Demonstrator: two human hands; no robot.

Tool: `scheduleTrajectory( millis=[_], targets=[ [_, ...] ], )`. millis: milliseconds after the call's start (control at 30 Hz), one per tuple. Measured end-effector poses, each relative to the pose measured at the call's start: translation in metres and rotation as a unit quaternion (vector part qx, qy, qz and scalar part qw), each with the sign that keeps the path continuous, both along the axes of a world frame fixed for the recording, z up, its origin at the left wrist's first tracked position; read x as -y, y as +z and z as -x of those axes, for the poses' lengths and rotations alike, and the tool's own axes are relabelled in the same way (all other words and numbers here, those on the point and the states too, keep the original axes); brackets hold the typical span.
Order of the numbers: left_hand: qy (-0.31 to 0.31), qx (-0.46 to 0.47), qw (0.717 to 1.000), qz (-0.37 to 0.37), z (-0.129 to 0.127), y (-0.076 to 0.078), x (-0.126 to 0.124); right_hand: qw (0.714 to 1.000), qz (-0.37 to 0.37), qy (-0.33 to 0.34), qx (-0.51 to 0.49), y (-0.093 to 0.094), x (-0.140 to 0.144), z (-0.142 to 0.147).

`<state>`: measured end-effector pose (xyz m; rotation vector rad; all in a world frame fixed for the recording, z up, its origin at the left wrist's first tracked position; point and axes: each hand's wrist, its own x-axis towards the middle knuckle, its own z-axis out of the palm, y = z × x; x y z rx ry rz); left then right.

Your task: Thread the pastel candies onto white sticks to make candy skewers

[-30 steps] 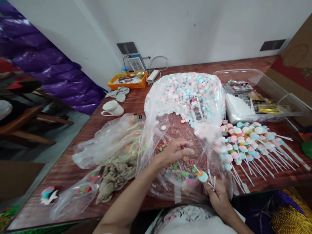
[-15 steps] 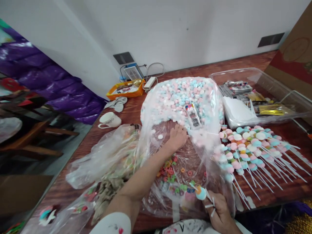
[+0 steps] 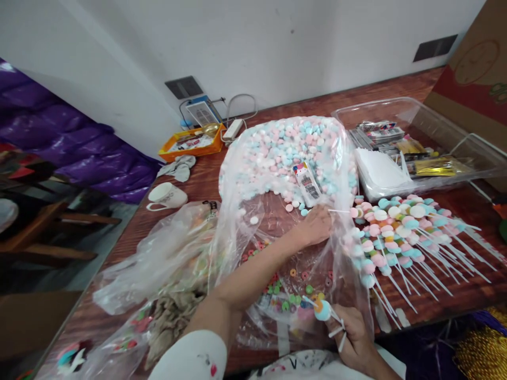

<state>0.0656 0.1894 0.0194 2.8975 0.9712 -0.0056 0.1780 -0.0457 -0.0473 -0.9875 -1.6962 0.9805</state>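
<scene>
My right hand [image 3: 350,332] is closed around several white sticks [image 3: 336,332] near the table's front edge. One stick carries a blue-and-white marshmallow [image 3: 322,311] and an orange gummy ring [image 3: 318,305]. My left hand [image 3: 316,227] reaches across the clear plastic bag [image 3: 285,332], just below a small printed packet [image 3: 307,183]. Its fingertips are blurred, and whether they hold anything does not show. Beyond it, pink, white and blue marshmallows [image 3: 273,145] are heaped in the bag. Loose coloured gummy rings [image 3: 295,301] lie on the plastic between my hands.
At right lies a pile of marshmallow skewers [image 3: 392,227], with a clear plastic tub [image 3: 439,182] of packets behind it. On the left are a white mug [image 3: 170,196], an orange tray [image 3: 190,152], a crumpled plastic bag [image 3: 146,258] and a brown cloth [image 3: 174,311].
My left hand has moved right, away from the marshmallow heap's near edge to below the printed packet. My right hand still holds the sticks. The whole view has shifted slightly.
</scene>
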Motion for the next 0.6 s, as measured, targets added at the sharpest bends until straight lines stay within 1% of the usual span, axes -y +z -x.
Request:
scheduleTrajectory(
  millis=[67,167,267,333,400,467,600],
  targets=[
    [0.019,-0.011,1.0,-0.018,-0.011,-0.006,-0.002,1.0,-0.001,0.004,0.002,0.001,0.001,-0.001],
    [0.03,-0.018,0.999,-0.032,-0.021,-0.01,-0.002,1.0,0.003,0.01,0.004,0.001,0.002,-0.002],
    [0.025,0.006,0.999,-0.03,-0.024,-0.01,-0.007,1.0,0.013,0.015,0.002,0.0,0.003,-0.002],
    [0.018,0.026,0.999,-0.025,-0.021,-0.009,-0.01,1.0,0.021,0.017,-0.001,0.0,0.002,-0.002],
    [0.009,0.045,0.999,-0.02,-0.014,-0.009,-0.009,0.999,0.029,0.017,-0.001,0.001,0.001,-0.002],
    [0.004,0.058,0.998,-0.018,-0.002,-0.01,-0.004,0.999,0.033,0.013,0.0,0.003,0.0,-0.002],
    [0.002,0.094,0.995,-0.011,0.034,-0.013,0.018,1.0,0.02,0.009,-0.008,0.004,-0.001,-0.001]
  ],
)
